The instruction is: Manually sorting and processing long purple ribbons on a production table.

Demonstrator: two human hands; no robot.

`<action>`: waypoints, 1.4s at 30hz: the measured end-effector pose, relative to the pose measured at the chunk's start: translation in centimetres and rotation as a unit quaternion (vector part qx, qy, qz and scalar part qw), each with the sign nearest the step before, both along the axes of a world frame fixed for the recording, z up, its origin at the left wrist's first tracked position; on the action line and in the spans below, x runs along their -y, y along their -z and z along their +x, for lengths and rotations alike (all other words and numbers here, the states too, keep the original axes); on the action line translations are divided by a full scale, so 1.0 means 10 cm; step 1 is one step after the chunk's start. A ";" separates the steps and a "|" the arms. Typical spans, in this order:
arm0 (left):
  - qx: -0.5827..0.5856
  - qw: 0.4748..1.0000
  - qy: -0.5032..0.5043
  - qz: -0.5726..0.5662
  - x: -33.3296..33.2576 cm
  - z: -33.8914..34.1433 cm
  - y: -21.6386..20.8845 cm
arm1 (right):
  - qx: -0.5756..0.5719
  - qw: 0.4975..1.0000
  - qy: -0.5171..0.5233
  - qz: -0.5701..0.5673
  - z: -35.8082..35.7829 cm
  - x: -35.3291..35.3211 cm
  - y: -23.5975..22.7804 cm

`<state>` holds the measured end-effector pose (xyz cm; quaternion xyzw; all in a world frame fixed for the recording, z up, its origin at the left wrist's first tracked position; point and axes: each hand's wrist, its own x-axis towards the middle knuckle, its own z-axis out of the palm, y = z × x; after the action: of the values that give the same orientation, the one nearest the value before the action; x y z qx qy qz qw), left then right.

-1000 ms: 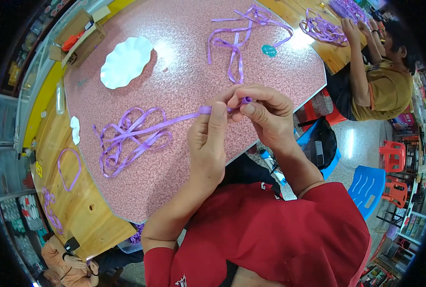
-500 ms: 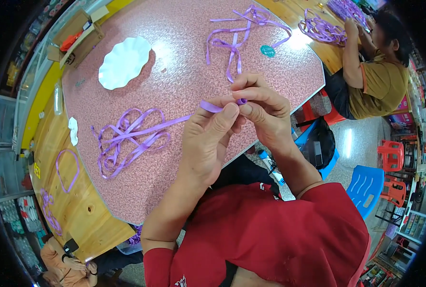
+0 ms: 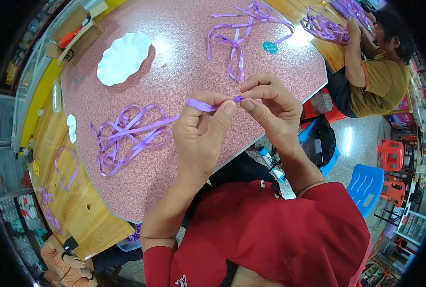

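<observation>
Above the pink speckled tabletop, both hands pinch one purple ribbon. My left hand is closed, its thumb pressing on the ribbon, which passes over the forefinger. At the thumb tips the ribbon's end forms a small tight roll or fold. My right hand grips that small roll between thumb and forefinger, its other fingers curled above. From my left hand the ribbon runs left across the table into a loose heap of loops. The inner side of the roll is hidden by the fingertips.
A white wavy-edged dish stands at the far left, near an open cardboard box. More purple ribbon lies at the back, beside a round green sticker. One person handles ribbon at right; another sits at lower left.
My hands have drawn slightly apart, the left moving left and the right moving right. The rolled end looks smaller and flatter, and more ribbon shows over my left forefinger.
</observation>
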<state>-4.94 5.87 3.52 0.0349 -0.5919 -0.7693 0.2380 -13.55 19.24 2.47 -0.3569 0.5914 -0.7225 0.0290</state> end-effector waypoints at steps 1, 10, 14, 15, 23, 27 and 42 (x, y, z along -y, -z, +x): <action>0.006 1.000 -0.004 -0.011 0.01 0.00 0.00 | -0.027 1.000 0.000 0.012 -0.01 -0.01 0.00; -0.031 0.967 -0.078 -0.240 0.05 -0.04 0.05 | -0.060 0.992 -0.004 0.111 -0.07 -0.03 -0.12; -0.077 0.939 -0.095 -0.320 0.05 -0.06 0.05 | -0.031 0.994 -0.026 0.105 -0.12 -0.06 -0.10; -0.077 0.939 -0.093 -0.321 0.05 -0.06 0.04 | 0.054 0.990 -0.091 0.089 -0.14 -0.07 -0.11; -0.003 0.994 0.020 -0.110 0.08 0.03 0.06 | 0.216 0.970 -0.106 -0.025 0.01 -0.01 -0.06; -0.018 0.997 0.044 -0.056 0.06 0.03 0.03 | -0.005 0.995 -0.095 0.035 -0.06 -0.03 0.08; 0.015 0.998 0.045 -0.053 0.00 0.02 0.04 | -0.094 0.993 -0.064 0.013 -0.03 0.05 0.13</action>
<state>-4.71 5.91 3.13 0.0072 -0.6359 -0.7464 0.1962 -13.80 18.76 1.15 -0.4601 0.5766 -0.6747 0.0235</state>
